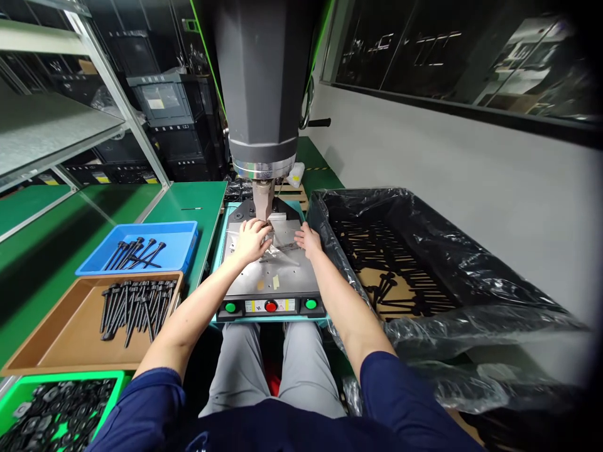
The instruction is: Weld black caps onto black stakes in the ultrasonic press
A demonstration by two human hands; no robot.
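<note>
My left hand point(254, 240) is at the fixture under the machine's head point(262, 198), its fingers curled around something I cannot make out. Beside it on the right, my right hand point(308, 240) hovers over the right edge of the metal plate point(264, 281), fingers apart and holding nothing visible. Between the hands, a thin dark rod-like part point(286, 247) seems to lie at the fixture. Green and red buttons point(271, 306) line the front of the machine base.
At the left stand a blue tray point(191, 248) and a brown tray point(56, 355) with black stemmed parts, and a green bin point(120, 383) of small black pieces. On the right is a large box lined with black plastic point(494, 282), holding many black parts.
</note>
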